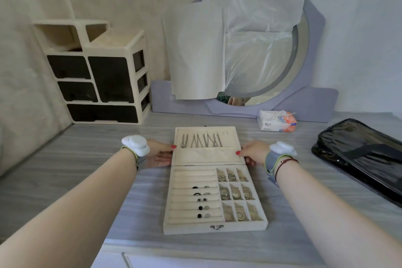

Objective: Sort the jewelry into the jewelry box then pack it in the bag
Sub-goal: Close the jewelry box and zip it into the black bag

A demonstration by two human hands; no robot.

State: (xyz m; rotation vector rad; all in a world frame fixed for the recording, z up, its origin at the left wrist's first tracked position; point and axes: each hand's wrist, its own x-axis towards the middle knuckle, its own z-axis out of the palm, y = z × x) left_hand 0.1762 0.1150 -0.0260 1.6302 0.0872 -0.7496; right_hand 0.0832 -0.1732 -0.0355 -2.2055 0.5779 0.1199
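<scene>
The cream jewelry box (215,227) lies open on the grey wood-grain table (87,159), straight in front of the person and between the two outstretched forearms. Its lid (207,156) stands open at the far side, tilted back, and both hands hold it. The left hand (159,154) grips the lid's left edge and the right hand (253,154) grips its right edge. On each hand the thumb presses the padded inner face and the fingers curl behind.

Silver necklaces (201,140) hang in a row across the upper part of the lid. In the base, nearer the person than the hands, small studs (202,201) sit in the ring rolls on the left, and rings (236,193) lie in the square compartments on the right.

The black bag (359,154) lies flat on the table well to the right of the right hand. A tissue pack (275,121) sits beyond the box, near the covered mirror (261,61). A drawer organiser (104,72) stands at the far left.
</scene>
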